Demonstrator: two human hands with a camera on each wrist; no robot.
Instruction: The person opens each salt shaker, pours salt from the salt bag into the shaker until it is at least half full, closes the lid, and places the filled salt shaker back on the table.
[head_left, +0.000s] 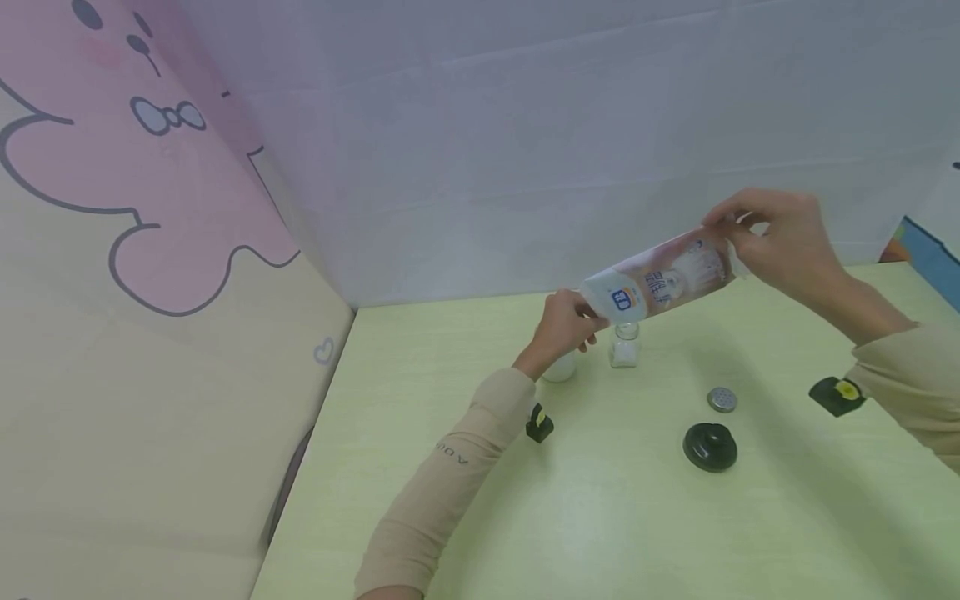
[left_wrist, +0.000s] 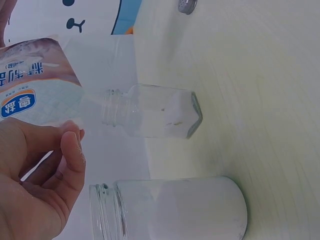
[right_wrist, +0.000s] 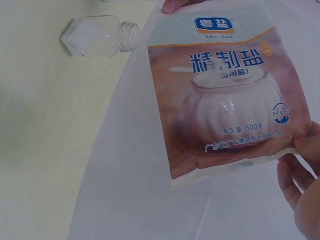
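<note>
Salt bag hangs tilted between two hands, above a small jar near the back of the table

The pale table [head_left: 600, 508] ends at the back against a white sheet [head_left: 517, 158]; its left edge slants along a cream hanging [head_left: 187, 417] with a pink cartoon figure. The small jar [head_left: 625, 351] stands in from that back edge, with the larger jar [left_wrist: 185, 210] just beside it. Nearer the person lie a perforated metal cap [head_left: 722, 399] and a black lid [head_left: 710, 447], close together but apart from both jars, and tabletop stretches on from them toward the person.

The salt bag [head_left: 660, 277] is off the table, its logo end lower and next to the small jar's mouth. It has a pale patterned band with a blue-and-orange logo, then dark Chinese lettering over a brownish-pink picture of a ribbed pot. White contents show in both jars; whether any salt is falling I cannot tell.

The left hand [head_left: 562, 321] pinches the bag at its lower, logo end, the forearm reaching up from the bottom of the head view. The right hand [head_left: 787, 237], held higher, pinches the opposite end between thumb and fingers, its forearm coming in from the right.
</note>
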